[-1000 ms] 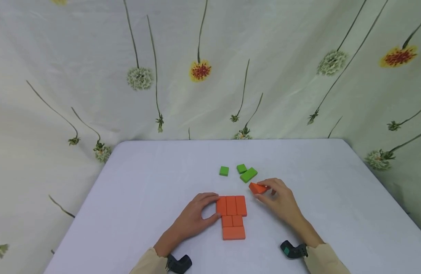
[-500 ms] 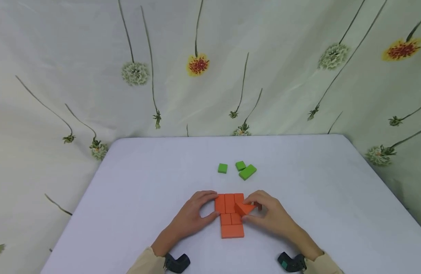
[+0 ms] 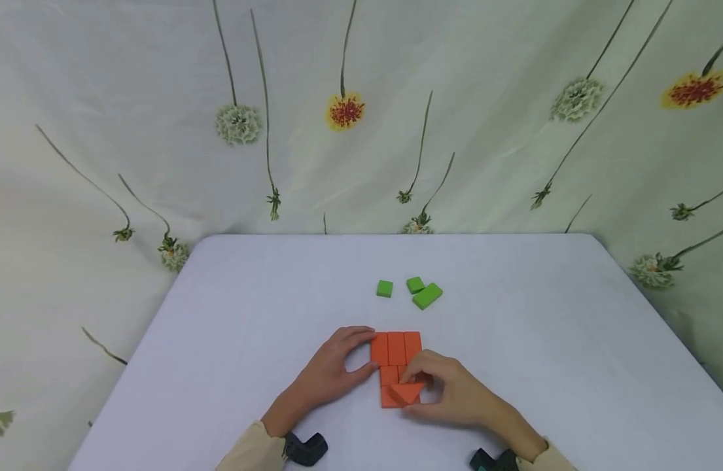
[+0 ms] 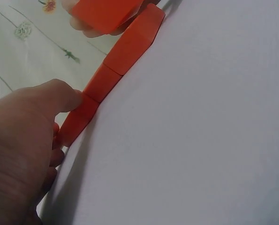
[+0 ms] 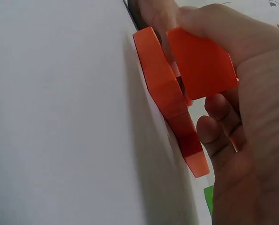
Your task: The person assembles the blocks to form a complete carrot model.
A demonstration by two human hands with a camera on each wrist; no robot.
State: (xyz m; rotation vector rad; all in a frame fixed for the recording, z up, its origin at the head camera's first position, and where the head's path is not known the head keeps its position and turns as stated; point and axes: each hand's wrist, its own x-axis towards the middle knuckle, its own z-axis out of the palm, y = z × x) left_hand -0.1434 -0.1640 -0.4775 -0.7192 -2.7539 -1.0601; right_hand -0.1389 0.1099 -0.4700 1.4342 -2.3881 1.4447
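Observation:
Flat orange blocks form a T-like layout on the table: three upright ones across the top, two small ones under them, and a wide one at the near end. My left hand holds the top row's left block, thumb at its near end and fingertips at the far corner. In my right hand, an orange triangular block is pinched between thumb and fingers. It is held over the wide block, partly covering it; the right wrist view shows the triangular block's rectangular side face.
Beyond the orange layout lie a green square, another small green block and a longer green block. A flowered cloth hangs behind the white table. Each wrist carries a black device.
My right hand has brought the triangular block from beside the green pieces, past the layout's right side, to over the near wide block. The left hand has stayed at the top row.

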